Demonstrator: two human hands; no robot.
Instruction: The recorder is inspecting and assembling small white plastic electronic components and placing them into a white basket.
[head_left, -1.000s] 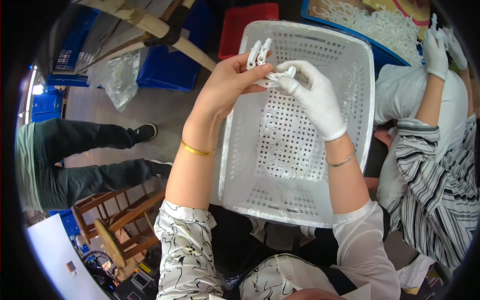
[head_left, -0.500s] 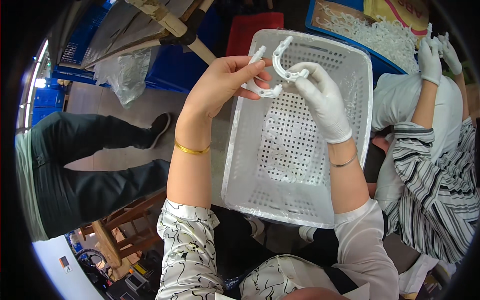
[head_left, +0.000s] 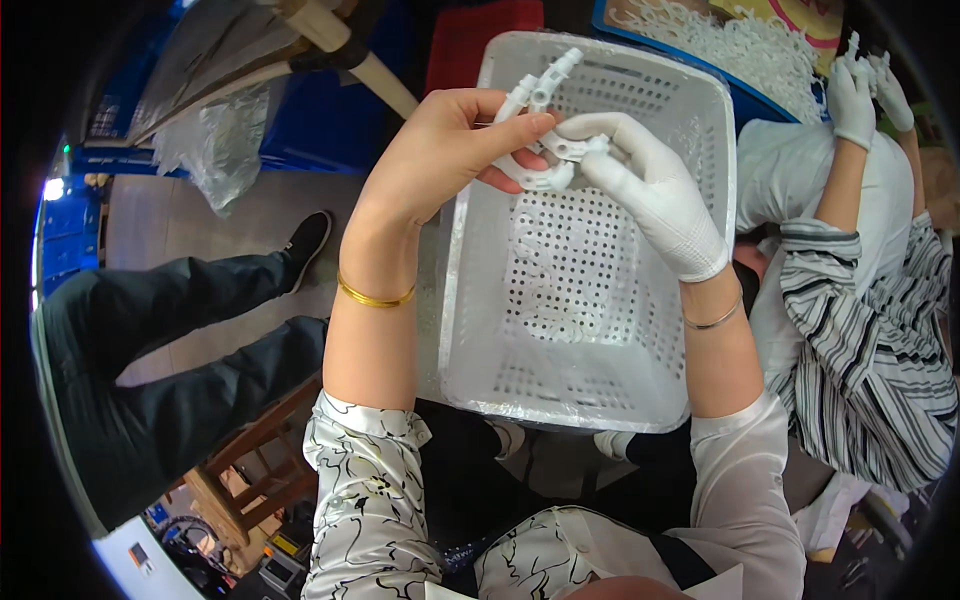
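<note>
The bare left hand (head_left: 440, 150) and the white-gloved right hand (head_left: 650, 195) meet over the far end of a white perforated plastic basket (head_left: 590, 370), both closed on a white moulded plastic part with curved ring-like arms (head_left: 540, 160). The left hand's thumb and fingers pinch its upper stem, which sticks up past the fingertips; the right hand's fingers curl round its lower curved section. The part hangs above the basket's inside, clear of the floor of the basket.

The basket rests across the person's lap. A few small white pieces (head_left: 560, 315) lie on its holed bottom. Beyond its far rim sit a red crate (head_left: 470, 45) and a blue tray heaped with white plastic parts (head_left: 740, 50). To the right, just beside the basket, a co-worker in a striped top (head_left: 880, 330) holds up two gloved hands (head_left: 865, 85) near that tray. To the left, another person's dark-trousered legs (head_left: 170, 340) stretch across the floor, with a crumpled clear plastic bag (head_left: 215, 150) and blue crates (head_left: 290, 120) beyond them.
</note>
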